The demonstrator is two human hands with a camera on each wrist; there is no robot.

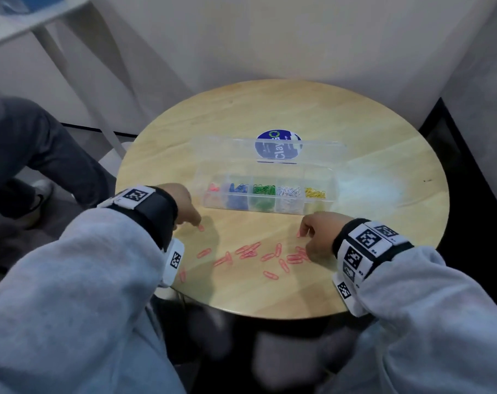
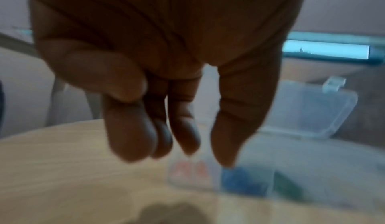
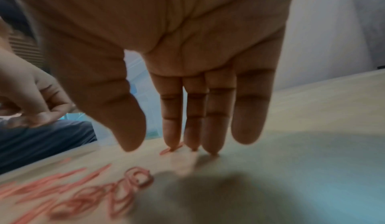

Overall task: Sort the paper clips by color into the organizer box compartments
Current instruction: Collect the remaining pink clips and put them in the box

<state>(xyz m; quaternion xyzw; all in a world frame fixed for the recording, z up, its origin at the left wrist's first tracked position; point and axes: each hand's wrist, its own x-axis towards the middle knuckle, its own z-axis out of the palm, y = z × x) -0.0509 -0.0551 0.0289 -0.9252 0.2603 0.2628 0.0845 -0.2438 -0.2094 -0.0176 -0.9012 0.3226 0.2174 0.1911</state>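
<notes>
A clear organizer box [image 1: 318,206] stands mid-table with its lid [image 1: 227,149] open. Its compartments hold pink, blue [image 1: 237,191], green [image 1: 263,190], white and yellow [image 1: 315,192] clips. Several loose pink paper clips [image 1: 248,251] lie scattered on the table in front of it. My left hand [image 1: 194,221] reaches down left of the box, one fingertip on a single pink clip [image 1: 201,228]. In the left wrist view that hand [image 2: 183,153] hangs with nothing between thumb and fingers. My right hand [image 3: 152,145] has straight fingers, tips on the table, its index finger on a pink clip [image 3: 171,149].
The round wooden table [image 1: 369,137] sits against a pale wall. A blue round sticker [image 1: 278,137] shows behind the lid. Another person's legs in dark trousers [image 1: 28,143] and a shoe are at the left, beside a white furniture leg [image 1: 79,89].
</notes>
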